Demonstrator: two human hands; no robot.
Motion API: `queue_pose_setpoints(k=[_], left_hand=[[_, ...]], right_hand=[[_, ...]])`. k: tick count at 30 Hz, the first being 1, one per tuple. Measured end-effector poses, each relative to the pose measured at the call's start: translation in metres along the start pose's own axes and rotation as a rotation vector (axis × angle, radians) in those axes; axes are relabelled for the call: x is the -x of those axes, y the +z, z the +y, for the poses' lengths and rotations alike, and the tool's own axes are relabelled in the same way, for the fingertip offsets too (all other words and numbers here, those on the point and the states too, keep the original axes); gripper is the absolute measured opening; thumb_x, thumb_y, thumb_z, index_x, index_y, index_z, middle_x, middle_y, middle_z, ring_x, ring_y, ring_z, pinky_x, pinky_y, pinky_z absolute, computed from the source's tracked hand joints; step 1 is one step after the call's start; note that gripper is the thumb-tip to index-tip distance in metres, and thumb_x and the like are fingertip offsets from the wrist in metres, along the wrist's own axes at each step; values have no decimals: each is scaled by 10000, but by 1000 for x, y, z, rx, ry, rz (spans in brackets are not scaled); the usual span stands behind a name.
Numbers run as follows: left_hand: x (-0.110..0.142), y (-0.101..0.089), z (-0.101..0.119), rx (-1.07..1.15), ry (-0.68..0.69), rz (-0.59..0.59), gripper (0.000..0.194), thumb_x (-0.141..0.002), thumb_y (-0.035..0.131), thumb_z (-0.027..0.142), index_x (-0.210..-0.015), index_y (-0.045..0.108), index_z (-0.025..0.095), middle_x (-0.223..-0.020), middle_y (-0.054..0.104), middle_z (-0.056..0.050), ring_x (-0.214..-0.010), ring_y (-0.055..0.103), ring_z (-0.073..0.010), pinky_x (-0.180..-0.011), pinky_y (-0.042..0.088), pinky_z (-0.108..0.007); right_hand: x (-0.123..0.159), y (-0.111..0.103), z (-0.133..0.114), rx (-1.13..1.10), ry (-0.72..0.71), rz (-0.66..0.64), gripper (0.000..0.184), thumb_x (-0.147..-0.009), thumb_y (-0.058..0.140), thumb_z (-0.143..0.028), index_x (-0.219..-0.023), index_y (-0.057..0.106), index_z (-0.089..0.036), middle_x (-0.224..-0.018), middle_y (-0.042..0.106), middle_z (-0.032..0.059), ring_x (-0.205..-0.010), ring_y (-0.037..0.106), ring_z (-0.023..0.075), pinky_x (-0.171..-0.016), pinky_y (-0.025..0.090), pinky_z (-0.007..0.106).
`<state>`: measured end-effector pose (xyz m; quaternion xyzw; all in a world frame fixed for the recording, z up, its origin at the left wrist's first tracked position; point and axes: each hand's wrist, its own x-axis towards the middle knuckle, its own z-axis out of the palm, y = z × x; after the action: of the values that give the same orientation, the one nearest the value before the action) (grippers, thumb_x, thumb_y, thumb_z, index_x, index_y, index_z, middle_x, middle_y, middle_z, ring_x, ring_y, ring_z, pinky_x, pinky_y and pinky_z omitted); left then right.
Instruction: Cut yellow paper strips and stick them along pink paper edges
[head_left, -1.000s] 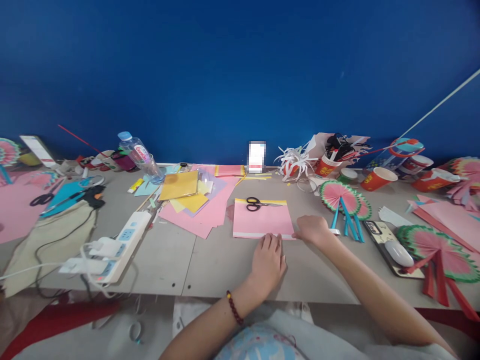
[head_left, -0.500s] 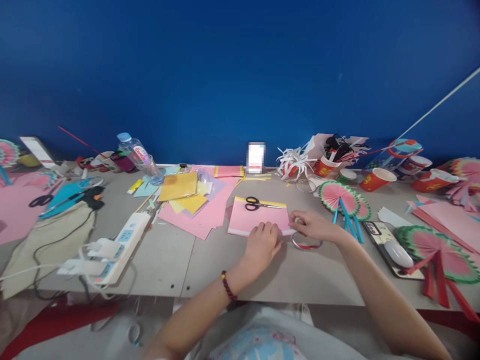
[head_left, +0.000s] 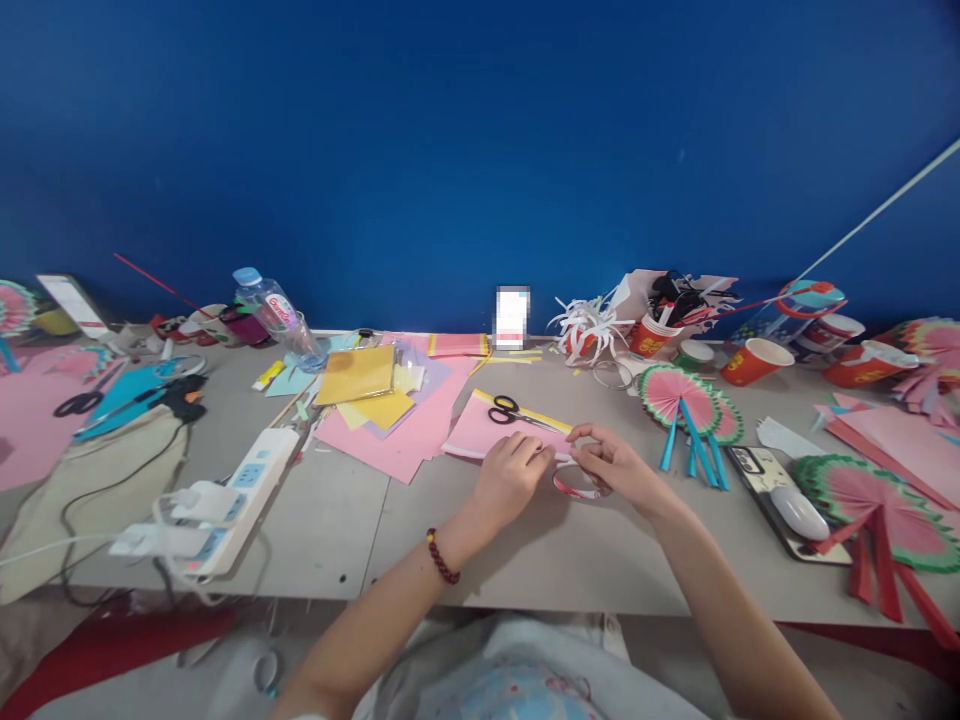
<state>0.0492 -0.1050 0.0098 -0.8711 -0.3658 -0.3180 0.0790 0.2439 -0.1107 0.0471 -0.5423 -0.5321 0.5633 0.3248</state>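
Observation:
A pink sheet of paper (head_left: 487,425) with a yellow band on its far edge and a white strip along its near edge lies askew in front of me. My left hand (head_left: 512,472) has its bent fingers together on the near edge of the sheet. At the right corner, my right hand (head_left: 611,468) is closed in a pinch; its fingertips partly hide what they hold, seemingly the paper's edge. Black-handled scissors (head_left: 506,409) rest on the sheet, their blades pointing right. Just below the right fingers is a ring-shaped tape roll (head_left: 576,488), partly covered by that hand.
Pink and yellow papers (head_left: 375,408), a tilted bottle (head_left: 277,318) and a white power strip (head_left: 255,490) are to the left. Folded watermelon fans (head_left: 679,400), paper cups (head_left: 756,360) and a phone (head_left: 765,500) with a white mouse (head_left: 799,512) occupy the right.
The pink sheet has turned clockwise and shifted left, the scissors turning with it. Both hands have moved slightly left, and the tape roll has shifted left under the right hand.

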Motion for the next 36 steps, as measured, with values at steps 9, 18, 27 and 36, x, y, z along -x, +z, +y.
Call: queue_pose_setpoints(k=[9,18,27,36], left_hand=[[10,0,10,5,-14,14,194,-914,467,181,-1020,628,165,-753,567,-46,-736,538,-171,-631,408,-302],[10,6,9,89,-57,82,194,-924,482,224,-1034,633,172,-787,617,-45,-781,550,-175,-688,421,-312],[13,7,10,136,-12,86,254,-907,467,196,-1101,630,190,-862,627,-57,-825,564,-171,-734,444,-313],[14,7,10,191,1,39,214,-913,455,202,-1043,624,185,-866,646,-51,-846,595,-153,-747,461,-292]], right_hand=[[1,16,7,-84,-53,211,422,-653,725,-515,-883,529,-219,-542,447,-91,-449,344,64,-410,304,177],[2,18,5,82,-150,120,362,-746,625,-546,-858,562,-207,-494,452,-81,-465,422,98,-505,394,233],[-78,-15,-26,1072,-561,118,261,-902,421,-205,-1023,651,-193,-1036,692,74,-952,600,201,-815,420,291],[-141,13,-21,1589,-1137,-497,279,-946,406,-133,-1167,547,-226,-1121,626,84,-889,535,162,-715,327,271]])
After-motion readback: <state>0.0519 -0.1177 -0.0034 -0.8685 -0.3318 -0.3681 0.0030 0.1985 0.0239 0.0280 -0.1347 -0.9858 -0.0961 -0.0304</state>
